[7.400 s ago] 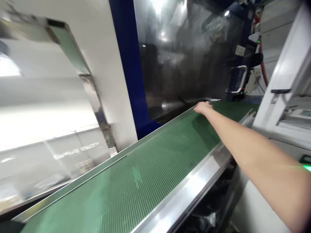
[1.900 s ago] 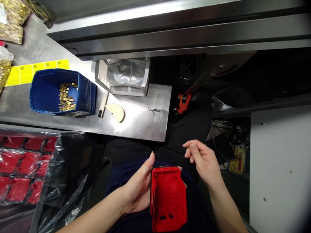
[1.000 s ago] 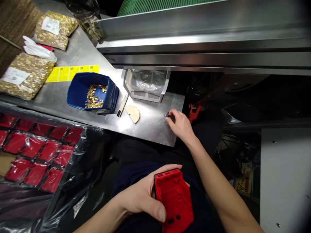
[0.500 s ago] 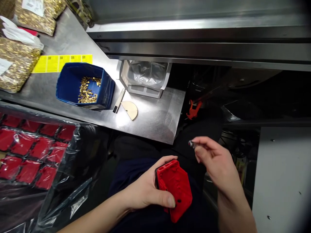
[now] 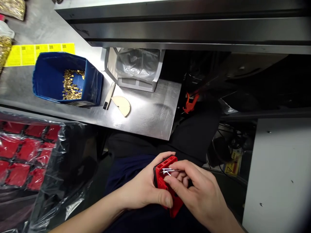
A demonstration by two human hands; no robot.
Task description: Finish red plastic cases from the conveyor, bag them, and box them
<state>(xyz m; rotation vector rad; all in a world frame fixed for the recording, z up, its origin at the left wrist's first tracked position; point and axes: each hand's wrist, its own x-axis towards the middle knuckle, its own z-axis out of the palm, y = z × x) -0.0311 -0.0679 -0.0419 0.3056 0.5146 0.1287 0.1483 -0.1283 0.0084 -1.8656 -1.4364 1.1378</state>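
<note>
Low in the middle of the head view, my left hand [image 5: 148, 191] is wrapped round a red plastic part [image 5: 176, 207] with a black rim, its thumb lying over the near side. My right hand [image 5: 194, 187] reaches over the red part from the right. Between its thumb and forefinger is a small shiny metal piece [image 5: 167, 171], held at the part's upper end, just below a row of square openings. The fingers of my right hand hide much of the part's inner face.
On the metal table [image 5: 153, 119] are a blue bin [image 5: 93, 84] with small brass pieces, a grey bin [image 5: 136, 83] with plastic bags, a knife [image 5: 109, 96] and a cream half-disc [image 5: 122, 105]. Red parts [image 5: 18, 174] lie under plastic at left. An orange clamp [image 5: 190, 103] sits beyond the table edge.
My right hand has moved left and down, bringing the small metal piece to the red part. My left hand still holds that part. The table and bins have shifted left and up in view.
</note>
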